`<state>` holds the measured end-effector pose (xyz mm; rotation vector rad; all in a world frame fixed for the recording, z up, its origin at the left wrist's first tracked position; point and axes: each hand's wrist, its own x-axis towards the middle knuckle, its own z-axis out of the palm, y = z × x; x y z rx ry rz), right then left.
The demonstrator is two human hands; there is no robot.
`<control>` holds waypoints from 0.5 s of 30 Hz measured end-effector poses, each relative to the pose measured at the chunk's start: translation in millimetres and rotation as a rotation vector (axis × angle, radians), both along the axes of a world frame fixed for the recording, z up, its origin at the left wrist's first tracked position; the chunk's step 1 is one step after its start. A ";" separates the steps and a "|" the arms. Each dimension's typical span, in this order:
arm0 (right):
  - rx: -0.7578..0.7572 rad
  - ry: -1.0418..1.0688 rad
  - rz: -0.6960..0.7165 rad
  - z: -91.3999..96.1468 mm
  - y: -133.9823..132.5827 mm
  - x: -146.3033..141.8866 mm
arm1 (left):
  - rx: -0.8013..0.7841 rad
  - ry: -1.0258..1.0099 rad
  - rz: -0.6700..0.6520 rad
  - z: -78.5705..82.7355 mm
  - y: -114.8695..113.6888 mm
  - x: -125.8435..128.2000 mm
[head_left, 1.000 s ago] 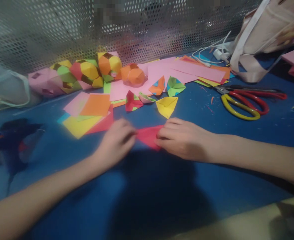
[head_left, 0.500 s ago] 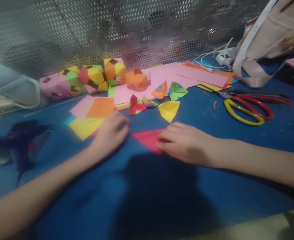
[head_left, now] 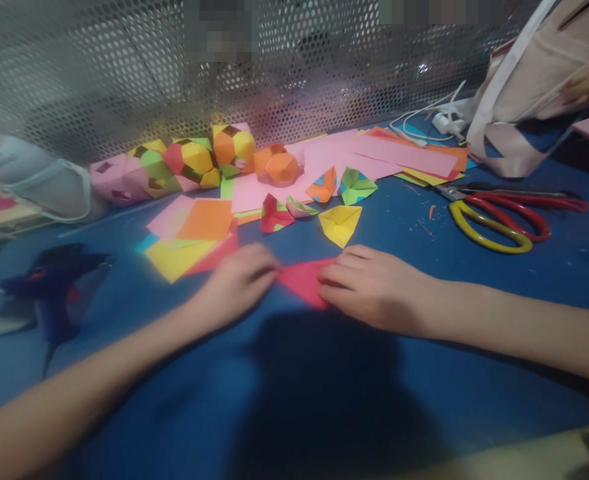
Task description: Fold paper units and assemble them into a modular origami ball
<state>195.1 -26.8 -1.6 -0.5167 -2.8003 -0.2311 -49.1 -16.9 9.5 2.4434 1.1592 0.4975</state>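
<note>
Holds red paper [head_left: 301, 279] against a blue table [head_left: 174, 380] with the right hand [head_left: 369, 287]; has the left hand [head_left: 239, 277], blurred, at the paper's left tip. Faces folded pieces [head_left: 340, 223] just beyond, scissors [head_left: 471, 199] rightward, a glue gun [head_left: 57, 310] leftward, paper balls [head_left: 195, 159] by mesh [head_left: 124, 73].

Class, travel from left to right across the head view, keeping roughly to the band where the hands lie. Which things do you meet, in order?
Dark blue glue gun, left hand, folded red paper, right hand, scissors.
</note>
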 end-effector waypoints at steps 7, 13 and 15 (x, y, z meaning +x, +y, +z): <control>-0.008 0.006 0.009 -0.3 -0.2 -1.2 | 0.002 0.006 0.009 -0.6 -0.8 1.0; -0.036 0.018 0.006 -1.4 -0.8 -1.9 | 0.005 0.004 0.006 -0.3 -0.2 1.0; -0.032 0.033 0.006 -2.0 -0.7 -1.6 | 0.009 0.003 0.002 -0.5 0.0 0.5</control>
